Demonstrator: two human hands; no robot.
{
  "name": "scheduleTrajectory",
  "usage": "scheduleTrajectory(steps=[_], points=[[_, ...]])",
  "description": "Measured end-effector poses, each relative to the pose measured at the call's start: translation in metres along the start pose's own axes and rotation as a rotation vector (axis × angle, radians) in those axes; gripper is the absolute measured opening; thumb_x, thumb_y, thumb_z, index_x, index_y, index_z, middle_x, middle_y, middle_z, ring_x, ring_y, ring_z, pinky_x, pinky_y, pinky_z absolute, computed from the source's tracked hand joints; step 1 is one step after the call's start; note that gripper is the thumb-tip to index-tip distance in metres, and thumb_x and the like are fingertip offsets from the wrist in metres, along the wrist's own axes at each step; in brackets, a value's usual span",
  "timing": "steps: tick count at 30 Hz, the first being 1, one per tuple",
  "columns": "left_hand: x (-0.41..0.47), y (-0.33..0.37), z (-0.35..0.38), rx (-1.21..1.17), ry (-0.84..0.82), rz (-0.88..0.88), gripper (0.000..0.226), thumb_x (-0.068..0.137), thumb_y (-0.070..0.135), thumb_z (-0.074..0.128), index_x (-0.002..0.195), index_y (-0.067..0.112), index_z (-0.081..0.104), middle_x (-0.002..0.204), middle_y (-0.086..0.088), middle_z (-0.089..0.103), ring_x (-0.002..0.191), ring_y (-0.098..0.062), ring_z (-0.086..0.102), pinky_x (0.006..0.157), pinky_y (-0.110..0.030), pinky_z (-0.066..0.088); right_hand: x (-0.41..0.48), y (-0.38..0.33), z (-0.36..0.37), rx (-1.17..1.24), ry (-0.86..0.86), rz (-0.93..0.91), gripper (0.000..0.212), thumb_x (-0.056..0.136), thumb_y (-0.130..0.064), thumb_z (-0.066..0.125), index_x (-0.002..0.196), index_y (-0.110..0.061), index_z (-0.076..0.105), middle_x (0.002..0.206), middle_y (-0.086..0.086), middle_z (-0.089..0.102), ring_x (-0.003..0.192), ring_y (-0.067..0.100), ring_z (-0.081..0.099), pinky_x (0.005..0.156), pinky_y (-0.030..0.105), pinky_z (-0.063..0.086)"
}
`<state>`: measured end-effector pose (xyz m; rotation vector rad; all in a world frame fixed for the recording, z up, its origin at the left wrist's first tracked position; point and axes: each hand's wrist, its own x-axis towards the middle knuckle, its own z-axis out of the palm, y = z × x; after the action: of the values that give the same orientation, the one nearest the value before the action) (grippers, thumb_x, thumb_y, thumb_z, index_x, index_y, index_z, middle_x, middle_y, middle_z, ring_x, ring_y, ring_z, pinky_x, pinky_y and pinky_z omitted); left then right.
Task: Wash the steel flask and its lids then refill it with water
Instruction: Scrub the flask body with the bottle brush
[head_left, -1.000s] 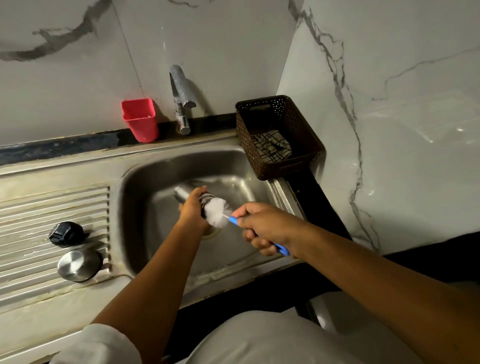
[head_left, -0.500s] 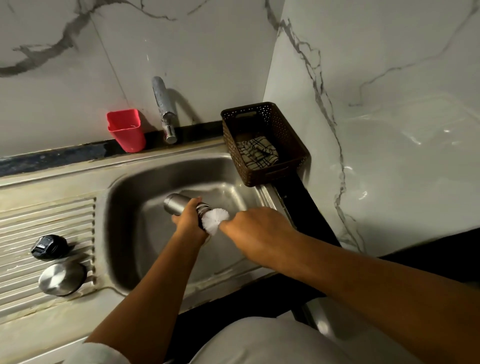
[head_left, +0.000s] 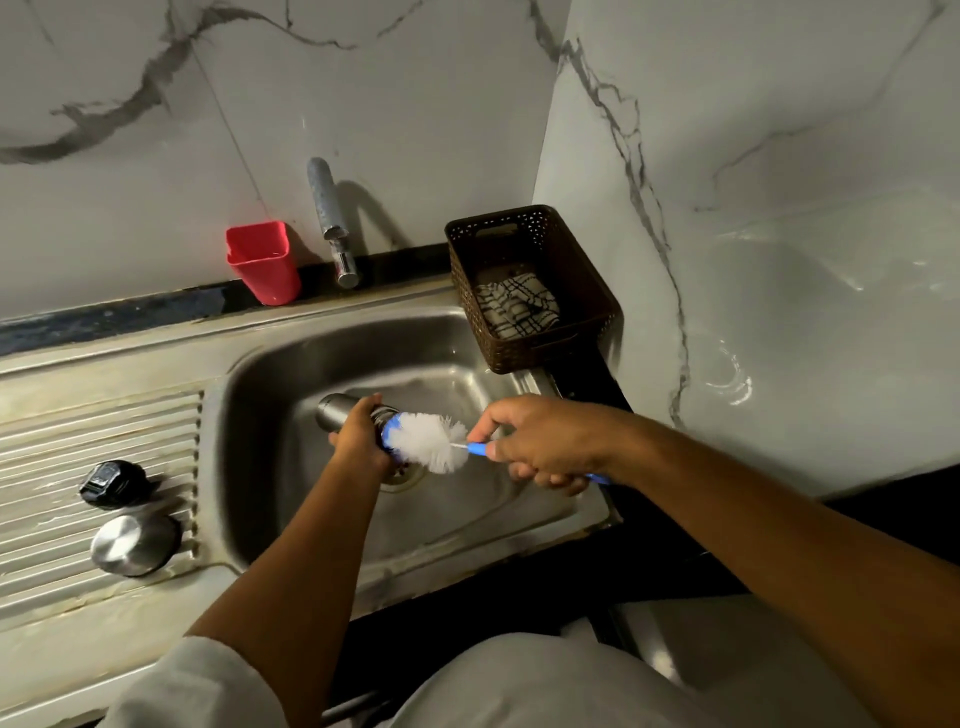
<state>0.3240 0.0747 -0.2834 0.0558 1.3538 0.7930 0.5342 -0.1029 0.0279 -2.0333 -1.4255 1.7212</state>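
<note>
Head camera looks down at a steel sink (head_left: 260, 457) set in a corner of white marble walls. The left hand (head_left: 358, 439) is clenched round the steel flask (head_left: 335, 415) near its neck and holds it above the basin, just over the drain (head_left: 402, 477). The flask lies almost level, its bottom to the left and its mouth to the right. The right hand (head_left: 540, 444) grips in a fist the blue handle of a bottle brush (head_left: 428, 440); the end of the handle comes out behind the fingers. The white bristle head is nearly all outside the flask, and only its tip is at the mouth. Whether the tip is inside, one cannot tell.

On the ribbed drainboard (head_left: 62, 431), left of the basin, lie the two lids: the black lid (head_left: 111, 483) further back and the round steel lid (head_left: 136, 543) just in front of it, close but not touching. Behind the sink a red cup (head_left: 264, 262) stands against the wall, and the tap (head_left: 330, 218) is beside it on the right. No water is seen coming from the tap. A brown perforated basket (head_left: 597, 296) sits at the back right corner of the sink, with a checked cloth (head_left: 517, 306) inside it.
</note>
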Motion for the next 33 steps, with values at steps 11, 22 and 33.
scheduleTrajectory(steps=[11,22,33], points=[[0.033,0.012,0.014,-0.041,0.009,0.062,0.140,0.022,0.029,0.101,0.150,0.031,0.046,0.134,-0.013,0.066,0.094,-0.041,0.076,0.076,-0.060,0.060,-0.053,0.002,-0.058,-0.221,0.045,-0.017,0.024,0.106,-0.017,0.050,0.123,-0.028,0.063,0.071,0.004,0.055,0.043,0.009,0.039,0.039,0.018,0.032],[-0.104,0.012,0.046,-0.194,-0.024,0.068,0.094,0.064,0.044,0.095,0.144,0.021,0.050,0.121,-0.005,0.066,0.075,-0.023,0.070,0.062,-0.043,0.063,-0.039,0.006,-0.075,-0.225,0.256,-0.118,0.024,0.105,-0.018,0.051,0.123,-0.028,0.062,0.074,0.003,0.060,0.041,0.007,0.043,0.040,0.021,0.035],[-0.165,0.005,0.044,-0.158,-0.322,0.063,0.051,0.094,0.046,0.065,0.134,0.014,0.068,0.114,-0.007,0.077,0.090,-0.021,0.069,0.093,-0.034,0.051,0.041,-0.018,0.007,-0.361,0.349,-0.260,0.035,0.103,-0.016,0.047,0.133,-0.022,0.063,0.128,0.005,0.067,0.113,0.027,0.063,0.097,0.039,0.051]])
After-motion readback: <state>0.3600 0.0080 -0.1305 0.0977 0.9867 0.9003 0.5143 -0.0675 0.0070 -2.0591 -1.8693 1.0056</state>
